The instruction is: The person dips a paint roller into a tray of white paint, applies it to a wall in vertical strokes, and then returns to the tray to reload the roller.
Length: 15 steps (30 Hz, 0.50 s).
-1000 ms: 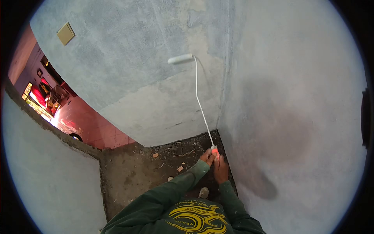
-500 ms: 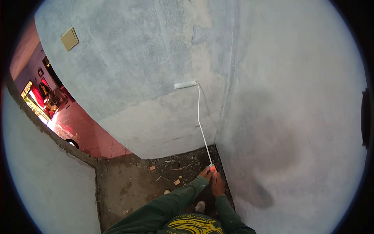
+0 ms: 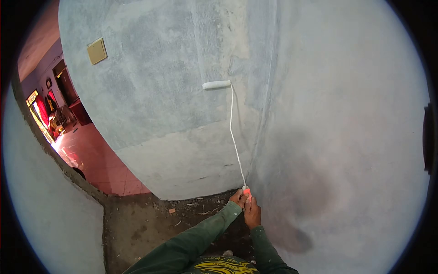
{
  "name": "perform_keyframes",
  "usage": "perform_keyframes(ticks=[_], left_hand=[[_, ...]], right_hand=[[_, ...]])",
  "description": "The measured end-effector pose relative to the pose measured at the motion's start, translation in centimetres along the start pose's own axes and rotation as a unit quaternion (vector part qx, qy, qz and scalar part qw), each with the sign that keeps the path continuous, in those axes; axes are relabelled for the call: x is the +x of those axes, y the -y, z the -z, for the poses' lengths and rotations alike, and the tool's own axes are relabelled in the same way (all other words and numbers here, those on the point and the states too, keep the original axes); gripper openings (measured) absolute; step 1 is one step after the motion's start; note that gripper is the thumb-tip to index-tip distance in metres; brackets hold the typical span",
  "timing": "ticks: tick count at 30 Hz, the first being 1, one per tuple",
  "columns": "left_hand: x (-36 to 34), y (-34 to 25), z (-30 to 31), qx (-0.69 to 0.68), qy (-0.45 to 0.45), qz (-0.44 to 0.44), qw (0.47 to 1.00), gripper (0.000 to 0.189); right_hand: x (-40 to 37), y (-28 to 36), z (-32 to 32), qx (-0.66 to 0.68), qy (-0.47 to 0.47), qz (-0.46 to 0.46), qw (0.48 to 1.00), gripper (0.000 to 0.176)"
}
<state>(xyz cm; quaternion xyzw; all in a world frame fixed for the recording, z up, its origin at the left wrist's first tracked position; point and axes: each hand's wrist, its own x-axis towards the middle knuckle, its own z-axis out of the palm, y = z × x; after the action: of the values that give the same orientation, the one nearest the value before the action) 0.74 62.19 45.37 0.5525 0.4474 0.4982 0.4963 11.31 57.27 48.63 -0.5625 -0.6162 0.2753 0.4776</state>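
A paint roller (image 3: 216, 85) with a white sleeve lies level against the bluish-grey wall (image 3: 155, 77) in front of me. Its long white wire frame runs down to an orange handle. My left hand (image 3: 239, 197) is closed around the top of that handle. Just below and to the right, my right hand (image 3: 252, 214) also grips it, and the fingers partly hide the handle. The lower part of the wall shows a paler band under the roller.
A second pale wall (image 3: 346, 114) meets the first at a corner on the right. A beige switch plate (image 3: 96, 51) is fixed at upper left. The rough dirt floor (image 3: 137, 228) carries bits of rubble. Beyond an opening at left is a room with a red tiled floor (image 3: 105, 160).
The roller has moved a little up the wall, with both hands still on its handle. My view has shifted slightly, so the switch plate appears further right and lower.
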Motion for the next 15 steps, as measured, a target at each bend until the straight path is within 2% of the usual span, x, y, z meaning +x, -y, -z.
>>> perform_keyframes(ticks=[9, 12, 15], left_hand=[[4.1, -5.0, 0.3, 0.049, -0.039, -0.058, 0.996, 0.034], [5.1, -7.5, 0.4, 0.038, -0.043, -0.053, 0.997, 0.033], [5.9, -10.0, 0.5, 0.023, -0.048, -0.087, 0.995, 0.033]], right_hand=[[4.0, 4.9, 1.7, 0.014, -0.018, 0.041, 0.999, 0.024], [5.2, 6.8, 2.4, 0.010, -0.017, 0.045, 0.999, 0.029], [6.1, 9.2, 3.3, 0.012, -0.031, 0.070, 0.997, 0.028]])
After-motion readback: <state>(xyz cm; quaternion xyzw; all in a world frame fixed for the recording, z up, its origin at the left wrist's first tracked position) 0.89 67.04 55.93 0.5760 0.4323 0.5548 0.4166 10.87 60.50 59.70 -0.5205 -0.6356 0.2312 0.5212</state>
